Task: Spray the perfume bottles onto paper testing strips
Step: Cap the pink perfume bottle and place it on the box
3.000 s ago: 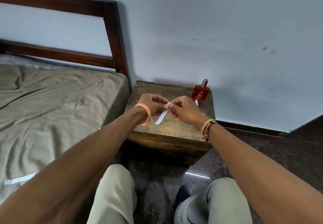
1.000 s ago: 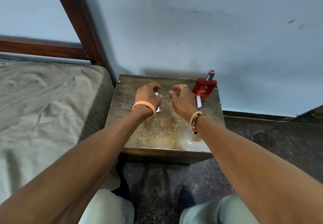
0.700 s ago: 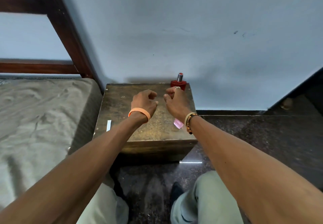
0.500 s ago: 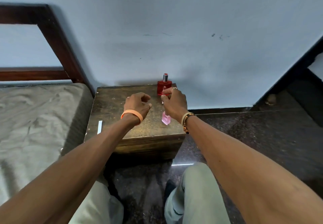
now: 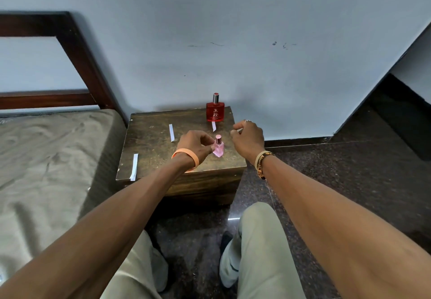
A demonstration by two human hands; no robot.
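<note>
The head camera is the only view. It looks down on a small wooden table [image 5: 149,140] set between a bed [image 5: 51,149] and the wall. The pink perfume bottle [image 5: 218,149] stands upright near the table's front right. The left hand [image 5: 194,144] is at its left side, with the fingers [image 5: 209,139] curled in and thumb and fingertips pinching the bottle around its shoulder and neck. The right hand [image 5: 248,138] hovers just right of the bottle, apart from it. Its fingers are loosely curled and grasp nothing that shows.

A red perfume bottle [image 5: 215,110] stands at the back edge by the wall, with a short paper strip [image 5: 213,126] lying just in front of it. A second strip [image 5: 172,132] lies mid-table and a third strip [image 5: 134,166] at the front left edge.

The step in hand looks like taking up the pink bottle. No strip is held yet. The next move probably calls for a firmer grip on the bottle, removing the cap if it has one, and the free right hand fetching a strip to hold before the nozzle.
</note>
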